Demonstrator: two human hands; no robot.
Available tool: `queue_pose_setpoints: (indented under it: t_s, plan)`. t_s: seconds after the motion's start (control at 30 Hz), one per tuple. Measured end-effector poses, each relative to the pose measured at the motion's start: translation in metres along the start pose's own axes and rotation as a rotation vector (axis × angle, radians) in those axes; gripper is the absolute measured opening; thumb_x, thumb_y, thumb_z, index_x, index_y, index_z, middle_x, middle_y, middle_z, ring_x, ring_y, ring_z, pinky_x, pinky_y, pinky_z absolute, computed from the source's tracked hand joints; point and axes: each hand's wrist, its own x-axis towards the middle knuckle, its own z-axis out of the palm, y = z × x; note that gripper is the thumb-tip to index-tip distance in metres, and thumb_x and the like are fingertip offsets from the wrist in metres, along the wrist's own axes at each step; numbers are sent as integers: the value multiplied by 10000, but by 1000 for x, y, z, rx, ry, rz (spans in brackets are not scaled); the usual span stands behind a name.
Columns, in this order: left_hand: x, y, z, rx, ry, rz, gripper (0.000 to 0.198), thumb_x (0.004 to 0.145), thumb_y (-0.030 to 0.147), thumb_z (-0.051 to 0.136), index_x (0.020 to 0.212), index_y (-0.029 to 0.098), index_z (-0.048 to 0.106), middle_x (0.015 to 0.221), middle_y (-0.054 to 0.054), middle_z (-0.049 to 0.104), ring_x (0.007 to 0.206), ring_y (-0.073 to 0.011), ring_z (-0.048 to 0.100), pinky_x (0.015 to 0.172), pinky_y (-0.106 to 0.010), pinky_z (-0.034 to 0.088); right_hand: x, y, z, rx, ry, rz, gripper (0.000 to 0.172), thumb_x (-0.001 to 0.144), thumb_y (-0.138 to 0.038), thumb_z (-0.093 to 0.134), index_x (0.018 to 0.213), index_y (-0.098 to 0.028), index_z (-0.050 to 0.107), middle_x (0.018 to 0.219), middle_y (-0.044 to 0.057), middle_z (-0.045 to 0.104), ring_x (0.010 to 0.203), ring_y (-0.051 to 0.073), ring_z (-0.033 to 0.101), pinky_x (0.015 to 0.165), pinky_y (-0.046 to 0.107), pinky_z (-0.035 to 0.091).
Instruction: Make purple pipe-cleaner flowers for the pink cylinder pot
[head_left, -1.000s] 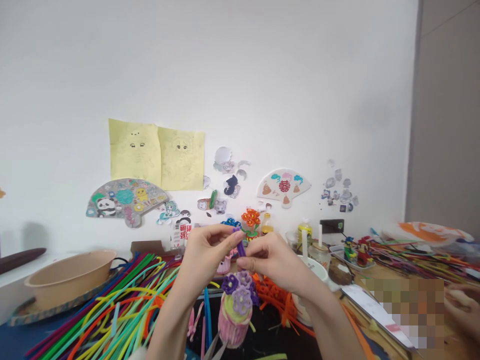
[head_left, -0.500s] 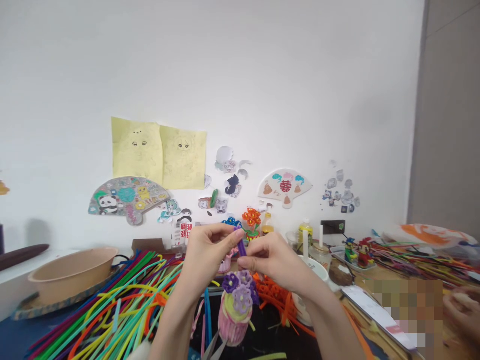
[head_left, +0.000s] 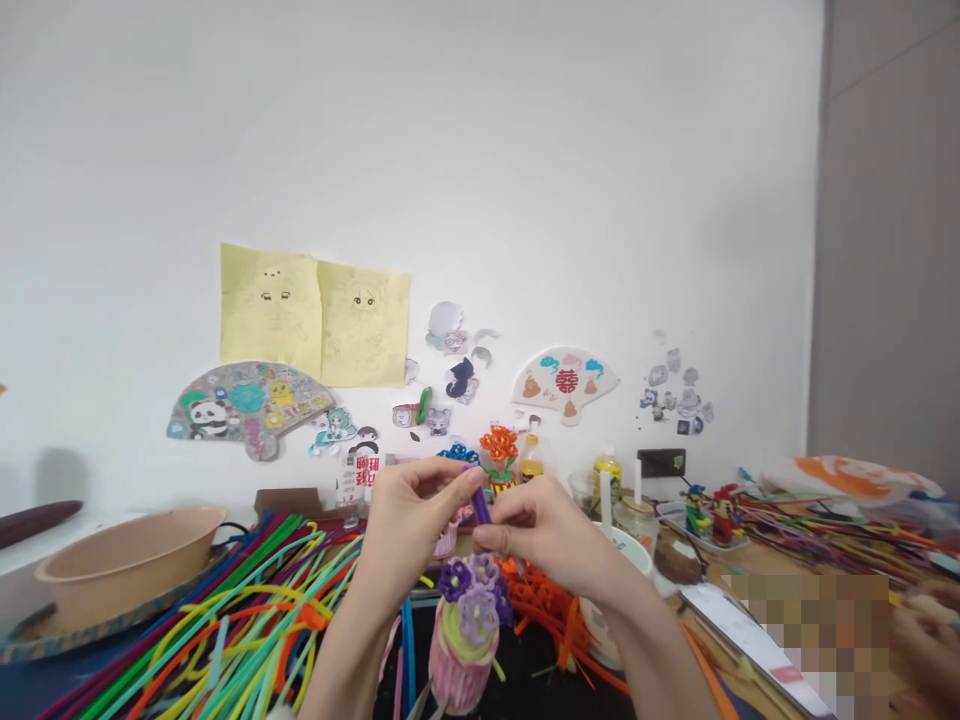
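Note:
Between my two hands is a short purple pipe-cleaner bundle [head_left: 480, 500], held nearly upright. My left hand [head_left: 420, 520] pinches its upper end between thumb and fingertips. Thumb and bent fingers of my right hand [head_left: 544, 530] close on its lower end. Just below stands a pink cupcake-shaped pot [head_left: 461, 675] topped with purple and lilac pipe-cleaner flowers [head_left: 478, 600]. Partly showing beside the pot's base are the blades of scissors [head_left: 426, 703]. Orange pipe-cleaner pieces [head_left: 547, 615] lie behind my right forearm.
Many coloured pipe cleaners [head_left: 247, 620] spread across the left side, near a tan basin [head_left: 135, 550]. To the right are a white cup [head_left: 630, 550], a phone [head_left: 750, 640] and another person's hand [head_left: 930, 630]. An orange flower pot [head_left: 499, 450] stands at the back.
The view has shifted slightly, so the wall items and table appear a little lower and further left. Both hands keep their grip on the purple bundle, with little other movement.

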Motion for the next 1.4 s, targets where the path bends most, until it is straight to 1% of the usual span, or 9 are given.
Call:
queue_pose_setpoints:
  t_s: [0.13,0.3,0.53,0.77,0.97,1.1,1.2,1.3,1.4]
  plan:
    - [-1,-1,-1,26,-7,-2,289,668,419,765,736,139,741,633,-49,680,562,-121,538,505,-224,427,0,-1,0,-3,1,7,478,792,-445,661,470,-178,429,498,-72,276,509,79,228,492,267,163]
    - [-1,0,-2,36,-9,21,255,684,403,756,714,150,737,632,-40,676,572,-123,545,510,-223,431,-1,-3,-1,-24,3,9,445,799,-384,663,480,-176,432,506,-70,285,515,80,248,494,273,167]
    - [0,-1,-2,35,-15,27,247,688,400,757,697,154,732,605,-32,668,545,-118,540,504,-222,428,-1,-2,0,-5,-19,-3,532,800,-484,660,473,-187,363,498,-74,299,513,77,242,495,275,150]
    - [0,-1,-3,-11,-16,7,245,666,390,775,712,152,738,561,-17,636,513,-104,516,459,-196,394,-2,-4,1,-11,-15,1,466,804,-369,676,480,-179,400,501,-77,275,512,76,235,493,275,156]
    - [1,-3,-2,-12,-22,-3,251,676,396,773,717,152,734,565,-16,635,500,-99,503,449,-196,383,-1,-4,1,-19,-25,-3,467,813,-366,673,479,-177,407,496,-78,275,507,73,227,489,272,152]
    - [0,-3,-3,-25,-34,-17,255,682,392,772,757,150,738,592,-12,642,498,-86,493,448,-186,368,-1,-3,1,-26,-6,11,442,808,-403,679,502,-171,460,502,-72,316,509,74,264,483,263,173]
    - [1,0,-5,-43,-53,-5,280,711,416,750,747,140,728,565,10,604,488,-67,466,453,-173,352,-1,-1,0,-8,21,7,465,811,-471,662,516,-169,467,517,-64,327,515,76,282,481,254,191]
    - [1,3,-10,-48,-17,20,319,754,455,705,729,138,718,554,31,563,473,-54,433,448,-171,340,-2,1,-1,-9,39,-7,516,809,-530,644,504,-168,438,525,-58,332,524,76,287,486,251,199]
    - [0,3,-13,-20,-6,30,313,747,454,713,777,143,733,579,30,577,486,-54,427,452,-173,338,-2,3,-2,-2,23,0,527,807,-555,636,505,-165,451,519,-53,350,517,76,292,484,251,201]
